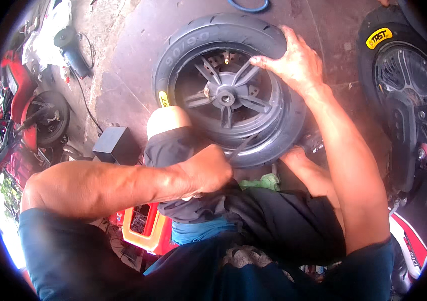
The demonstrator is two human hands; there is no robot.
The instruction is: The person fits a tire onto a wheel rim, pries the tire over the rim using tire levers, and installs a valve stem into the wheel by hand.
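Roughly, item by item:

1. Scooter wheel (233, 93) – black tyre on dark spoked rim, lying flat on the concrete floor (133, 50), just in front of the person's knees. Brake disc shows thru the spokes.

2. Left hand (208, 168) – fist closed around a thin dark lever (241, 148), prob. a tyre iron, whose tip sits at the near edge of the tyre by the rim. Forearm comes across from the left, elbow out, muscles tight, wrist about level.

3. Right hand (293, 62) – fingers spread apart, palm flat on the far-right sidewall of the tyre, gripping nothing, just bearing down. Arm nearly straight, reaching up from lower right.

4. Step in hand (judgement): levering the tyre bead at the near rim edge while the other hand steadies the wheel. Whether bead is going on or off – can't tell. Next move likely needs firm downward pressure kept on the far side and the lever worked round the rim w/o slipping or pinching.

5. Surroundings: bare knee (166, 120) and dark shorts close against the wheel; green rag (261, 181) under its near edge; orange crate (146, 223) lower left; small black box (116, 143) on floor; red scooter (20, 100) at left; second scooter's wheel (406, 75) at right; blue hose (248, 6) at top.
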